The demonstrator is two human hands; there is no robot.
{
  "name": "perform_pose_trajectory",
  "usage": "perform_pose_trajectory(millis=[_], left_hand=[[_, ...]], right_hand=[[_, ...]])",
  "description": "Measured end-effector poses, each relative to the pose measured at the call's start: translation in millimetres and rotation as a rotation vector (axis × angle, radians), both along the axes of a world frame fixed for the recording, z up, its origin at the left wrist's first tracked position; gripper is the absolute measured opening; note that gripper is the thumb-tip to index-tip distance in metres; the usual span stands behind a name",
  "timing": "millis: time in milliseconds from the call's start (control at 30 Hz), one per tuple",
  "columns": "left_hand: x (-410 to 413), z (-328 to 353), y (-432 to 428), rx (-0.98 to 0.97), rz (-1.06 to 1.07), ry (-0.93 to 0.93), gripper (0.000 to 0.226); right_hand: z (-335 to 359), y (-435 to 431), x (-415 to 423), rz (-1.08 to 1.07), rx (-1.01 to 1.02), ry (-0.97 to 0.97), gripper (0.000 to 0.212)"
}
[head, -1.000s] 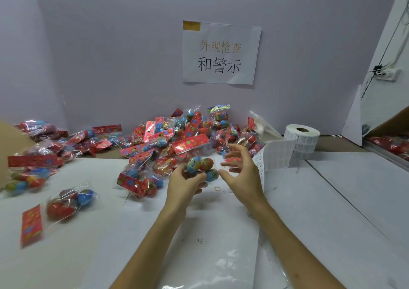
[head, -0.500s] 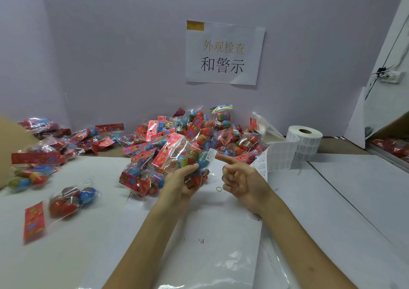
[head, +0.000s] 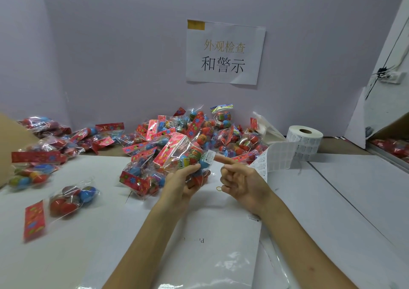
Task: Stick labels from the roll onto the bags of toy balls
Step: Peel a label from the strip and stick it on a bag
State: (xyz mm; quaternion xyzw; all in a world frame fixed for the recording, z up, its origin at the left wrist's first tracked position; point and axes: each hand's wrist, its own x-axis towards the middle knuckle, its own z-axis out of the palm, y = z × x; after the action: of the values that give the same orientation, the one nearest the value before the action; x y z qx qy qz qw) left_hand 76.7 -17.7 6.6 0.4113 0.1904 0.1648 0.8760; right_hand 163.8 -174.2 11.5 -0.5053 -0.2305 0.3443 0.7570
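At nine o'clock on the worktop (head: 332,200) lie separate bags, with one loose bag (head: 70,198) at eight. They seem kept apart from the heap of bags (head: 155,138) at twelve, though I cannot tell which group is finished. The left hand (head: 181,184) grips a bag of toy balls (head: 186,153) from below, fingers curled round it. It tilts the clear face toward the right, so the label (head: 209,157) on it can be pressed. The right hand (head: 241,182) points its index finger straight at that label's edge, its other fingers curled and empty. At two o'clock the label roll (head: 305,142) stands with its strip (head: 276,158) paid out toward the hands, likely for easy reach.
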Motion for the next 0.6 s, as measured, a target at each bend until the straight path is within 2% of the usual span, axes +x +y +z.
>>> perform_pose_trajectory(millis=[200,367,500,600], left_hand=[[-0.4,-0.2,-0.1,0.008,-0.002,0.0,0.034],[-1.1,-1.5,1.1,0.014,-0.001,0.005,0.03],[-1.2,-2.4,2.0,0.009,-0.001,0.006,0.025],[-0.5,-4.2,3.3,-0.001,0.011,0.006,0.024]], right_hand=[[-0.3,2.3,-0.7,0.008,-0.043,-0.022,0.039],[-0.3,3.2,-1.4,-0.009,-0.084,-0.078,0.032],[-3.7,5.7,0.4,-0.093,-0.19,-0.251,0.036],[-9.3,8.5,0.6,-0.193,-0.234,-0.478,0.043]])
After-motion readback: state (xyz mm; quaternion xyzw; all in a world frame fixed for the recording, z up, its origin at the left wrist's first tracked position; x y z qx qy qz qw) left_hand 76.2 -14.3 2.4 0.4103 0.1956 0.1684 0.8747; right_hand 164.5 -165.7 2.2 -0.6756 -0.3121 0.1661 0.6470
